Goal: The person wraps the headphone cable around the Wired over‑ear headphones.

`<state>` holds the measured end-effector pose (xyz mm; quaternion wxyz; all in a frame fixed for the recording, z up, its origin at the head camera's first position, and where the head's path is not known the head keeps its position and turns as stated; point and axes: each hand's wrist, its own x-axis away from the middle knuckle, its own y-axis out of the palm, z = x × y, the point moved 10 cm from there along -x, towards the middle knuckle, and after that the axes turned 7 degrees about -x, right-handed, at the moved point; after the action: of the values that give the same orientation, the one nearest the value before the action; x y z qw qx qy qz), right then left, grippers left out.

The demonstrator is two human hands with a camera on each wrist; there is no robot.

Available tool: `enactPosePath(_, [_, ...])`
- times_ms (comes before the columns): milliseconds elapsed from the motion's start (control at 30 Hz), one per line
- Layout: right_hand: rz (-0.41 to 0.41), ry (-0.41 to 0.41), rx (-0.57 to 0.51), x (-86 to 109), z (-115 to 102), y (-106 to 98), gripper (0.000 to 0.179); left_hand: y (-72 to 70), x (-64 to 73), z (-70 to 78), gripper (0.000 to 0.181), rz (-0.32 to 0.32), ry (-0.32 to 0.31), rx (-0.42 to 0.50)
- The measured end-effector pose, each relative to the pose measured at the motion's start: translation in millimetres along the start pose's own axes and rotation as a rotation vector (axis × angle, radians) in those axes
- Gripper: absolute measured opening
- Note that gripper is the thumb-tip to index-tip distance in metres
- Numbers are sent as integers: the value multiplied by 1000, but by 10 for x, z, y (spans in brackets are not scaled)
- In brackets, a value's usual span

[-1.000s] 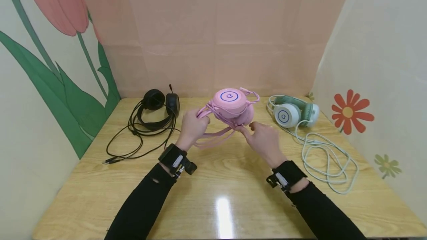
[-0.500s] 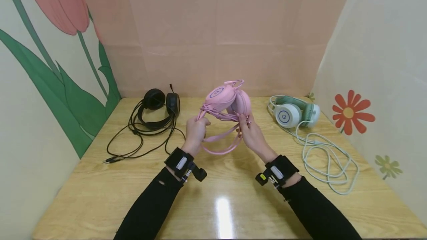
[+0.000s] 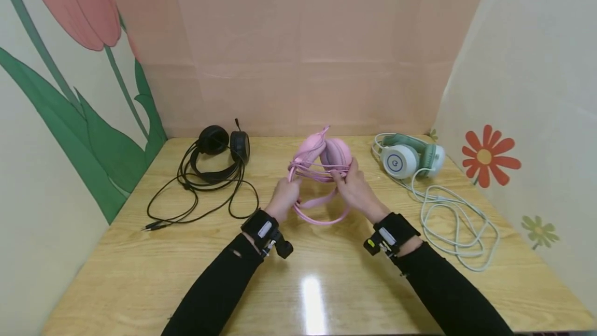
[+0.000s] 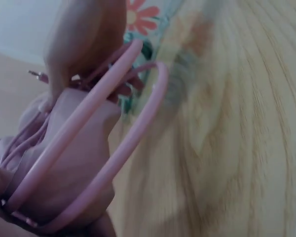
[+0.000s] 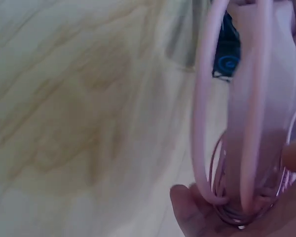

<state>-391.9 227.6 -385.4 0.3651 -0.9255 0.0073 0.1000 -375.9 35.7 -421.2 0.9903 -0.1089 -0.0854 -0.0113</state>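
Note:
A pink pair of headphones (image 3: 335, 153) is held up between both hands, its ear cups upward and its double-tube headband curving down toward me. Pink cable is wound round it below the ear cups. My left hand (image 3: 284, 197) grips the left side of the headband. On the right side, my right hand (image 3: 356, 189) holds the headband and the cable coils, thumb in front. In the left wrist view the headband tubes (image 4: 89, 113) and a cable plug show near the other hand. The right wrist view shows fingers curled under the coils (image 5: 237, 212).
Black headphones (image 3: 240, 147) with a loosely looped cable lie at the back left of the wooden table (image 3: 252, 284). Green and white headphones (image 3: 402, 162) lie at the back right, their pale cable (image 3: 459, 222) spread toward the front. Flower-patterned walls stand on both sides.
The pink headphones have turned so that the ear cups stand up and the headband faces me, and they have lowered slightly. My right hand has shifted its hold onto the headband's right side.

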Motion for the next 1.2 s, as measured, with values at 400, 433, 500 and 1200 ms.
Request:
enactPosePath(400, [-204, 123, 84, 60, 394, 227, 84, 223, -39, -123, 44, -117, 145, -580])
enactPosePath(433, [-206, 130, 103, 60, 408, 228, 83, 218, -37, -112, 45, -104, 156, -648])
enactPosePath(500, [-205, 133, 152, 51, 421, 222, 81, 205, -35, -104, 48, -81, 160, -773])
enactPosePath(1200, [-143, 171, 378, -262, 389, 232, 81, 169, -349, -77, 30, 13, 71, -1070])
